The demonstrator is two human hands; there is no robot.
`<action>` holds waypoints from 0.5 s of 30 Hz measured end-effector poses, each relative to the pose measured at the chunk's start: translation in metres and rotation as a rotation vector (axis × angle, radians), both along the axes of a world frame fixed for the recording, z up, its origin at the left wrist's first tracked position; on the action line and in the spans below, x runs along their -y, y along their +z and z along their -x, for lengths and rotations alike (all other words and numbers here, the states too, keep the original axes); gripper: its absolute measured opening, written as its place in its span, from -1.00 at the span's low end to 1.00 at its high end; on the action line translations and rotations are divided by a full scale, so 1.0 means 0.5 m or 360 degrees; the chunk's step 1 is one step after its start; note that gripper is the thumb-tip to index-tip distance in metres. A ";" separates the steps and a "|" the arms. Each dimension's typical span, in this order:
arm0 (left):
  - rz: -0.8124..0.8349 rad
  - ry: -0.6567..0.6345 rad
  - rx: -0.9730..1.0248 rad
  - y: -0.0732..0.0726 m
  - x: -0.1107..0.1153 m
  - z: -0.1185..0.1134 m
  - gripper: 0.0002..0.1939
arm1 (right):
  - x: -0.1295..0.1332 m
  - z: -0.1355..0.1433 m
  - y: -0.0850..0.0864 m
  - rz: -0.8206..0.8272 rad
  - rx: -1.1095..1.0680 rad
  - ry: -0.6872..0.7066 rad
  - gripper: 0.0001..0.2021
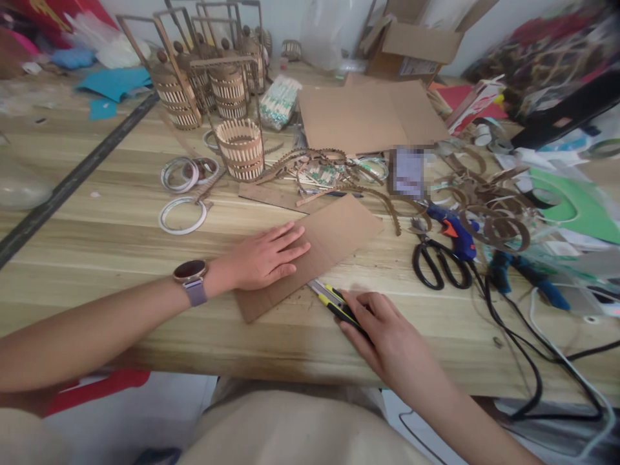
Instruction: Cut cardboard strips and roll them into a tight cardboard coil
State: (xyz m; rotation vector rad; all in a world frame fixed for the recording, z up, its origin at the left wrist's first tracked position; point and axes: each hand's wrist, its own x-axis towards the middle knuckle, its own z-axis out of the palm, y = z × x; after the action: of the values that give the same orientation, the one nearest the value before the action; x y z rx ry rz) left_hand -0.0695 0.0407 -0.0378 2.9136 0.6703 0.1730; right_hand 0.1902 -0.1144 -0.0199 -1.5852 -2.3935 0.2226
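A rectangular piece of brown cardboard [334, 236] lies slanted on the wooden table in front of me. My left hand [265, 257] rests flat on its left part, fingers spread. In my right hand [382, 329] is a yellow and black utility knife [334, 302], fingers wrapped round its handle. The knife's blade end is at the cardboard's near edge; whether it touches the board cannot be made out. Just beyond the cardboard lies a narrower cardboard strip [271, 196], partly covered by it.
Black-handled scissors [440, 263] and a blue glue gun [455, 232] lie on the right, with cables trailing off the near edge. Tape rolls [183, 215] sit at left. Behind stand a small slatted basket [239, 150], several lantern-like models [177, 97] and a large cardboard sheet [368, 116].
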 end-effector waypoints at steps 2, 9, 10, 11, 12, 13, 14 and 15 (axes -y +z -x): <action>0.0014 0.0011 0.0007 0.002 0.001 0.000 -0.41 | 0.001 0.001 0.001 -0.0010 0.0017 0.0005 -0.57; 0.0065 0.0059 -0.0030 0.011 0.004 -0.004 -0.43 | 0.002 0.009 0.005 -0.0009 0.0033 0.0056 -0.60; 0.0070 0.0063 -0.0034 0.011 0.004 -0.004 -0.43 | 0.003 0.010 0.007 0.0000 0.0046 0.0063 -0.60; 0.0072 0.0065 -0.0034 0.011 0.004 -0.004 -0.44 | 0.005 0.011 0.008 0.0004 0.0058 0.0069 -0.60; 0.0071 0.0066 -0.0032 0.010 0.003 -0.004 -0.44 | 0.006 0.013 0.009 0.0008 0.0068 0.0080 -0.60; 0.0068 0.0066 -0.0029 0.009 0.003 -0.004 -0.44 | 0.007 0.015 0.009 0.0012 0.0072 0.0092 -0.60; 0.0062 0.0067 -0.0025 0.008 0.003 -0.004 -0.44 | 0.007 0.018 0.010 0.0017 0.0070 0.0107 -0.60; 0.0056 0.0066 -0.0021 0.008 0.003 -0.004 -0.44 | 0.006 0.022 0.010 0.0025 0.0062 0.0125 -0.60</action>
State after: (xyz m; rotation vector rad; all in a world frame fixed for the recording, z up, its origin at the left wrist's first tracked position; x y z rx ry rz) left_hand -0.0676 0.0390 -0.0339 2.8710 0.7290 0.1454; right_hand 0.1791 -0.1176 -0.0151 -1.5168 -2.4924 0.2282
